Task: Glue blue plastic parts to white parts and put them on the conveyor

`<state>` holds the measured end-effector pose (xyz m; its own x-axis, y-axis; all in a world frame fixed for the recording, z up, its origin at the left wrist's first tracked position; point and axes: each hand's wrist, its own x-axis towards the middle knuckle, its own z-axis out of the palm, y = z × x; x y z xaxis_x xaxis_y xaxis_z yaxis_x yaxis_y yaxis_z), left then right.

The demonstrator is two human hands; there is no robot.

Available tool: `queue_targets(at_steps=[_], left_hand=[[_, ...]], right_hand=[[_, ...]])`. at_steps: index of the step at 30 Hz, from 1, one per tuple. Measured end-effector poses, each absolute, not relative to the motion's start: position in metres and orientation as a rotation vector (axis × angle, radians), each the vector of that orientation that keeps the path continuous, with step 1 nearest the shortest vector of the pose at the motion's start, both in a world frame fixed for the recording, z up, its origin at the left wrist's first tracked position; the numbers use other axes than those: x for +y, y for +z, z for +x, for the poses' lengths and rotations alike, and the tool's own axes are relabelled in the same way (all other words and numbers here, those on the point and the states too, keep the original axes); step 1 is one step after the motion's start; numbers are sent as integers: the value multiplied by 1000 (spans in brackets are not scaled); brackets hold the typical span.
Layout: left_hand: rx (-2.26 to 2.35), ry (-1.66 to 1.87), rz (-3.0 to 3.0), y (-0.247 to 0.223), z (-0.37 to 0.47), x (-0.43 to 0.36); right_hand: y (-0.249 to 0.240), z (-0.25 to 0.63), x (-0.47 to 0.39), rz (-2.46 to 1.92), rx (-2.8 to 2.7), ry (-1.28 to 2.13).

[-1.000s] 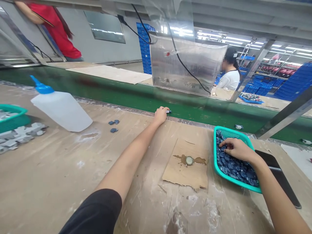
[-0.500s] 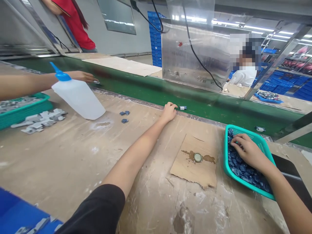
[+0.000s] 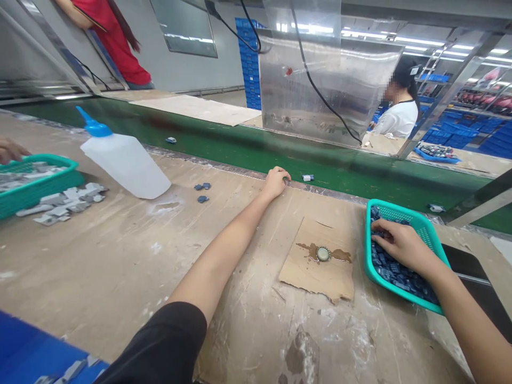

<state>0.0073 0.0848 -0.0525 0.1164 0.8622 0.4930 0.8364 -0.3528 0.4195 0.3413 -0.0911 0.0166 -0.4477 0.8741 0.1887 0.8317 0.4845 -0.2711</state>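
Observation:
My left hand (image 3: pixel 277 181) rests at the near edge of the green conveyor belt (image 3: pixel 224 154). Its fingers bend loosely over the edge and nothing shows in them. Just beyond the fingertips, a small grey and blue part (image 3: pixel 308 177) lies on the belt. Inside a turquoise basket (image 3: pixel 416 305), my right hand (image 3: pixel 396 242) reaches among many small dark blue parts (image 3: pixel 386 264). Thumb and forefinger are apart, touching the parts near the left wall. Between my arms, a metal bottle cap (image 3: pixel 323 254) sits on a wet-stained piece of cardboard (image 3: pixel 316 280).
A white squeeze bottle (image 3: pixel 128 165) stands left, near loose blue pieces (image 3: pixel 202 199). A co-worker's hand (image 3: pixel 11 150) is over a green basket (image 3: pixel 40 191), beside grey parts (image 3: pixel 68 201). More parts (image 3: pixel 171 140) ride the belt. A dark flat device (image 3: pixel 474 277) lies right.
The parts on the belt have shifted right. The co-worker's hand has left the belt for the green basket. My right hand has moved slightly left within its basket; my left stays put.

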Motion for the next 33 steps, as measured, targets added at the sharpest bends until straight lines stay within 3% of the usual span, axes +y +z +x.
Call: queue_targets(at_steps=[33], left_hand=[[1714, 1059, 2310, -45, 10, 78]], right_hand=[[20, 338, -93, -1442, -2462, 214]])
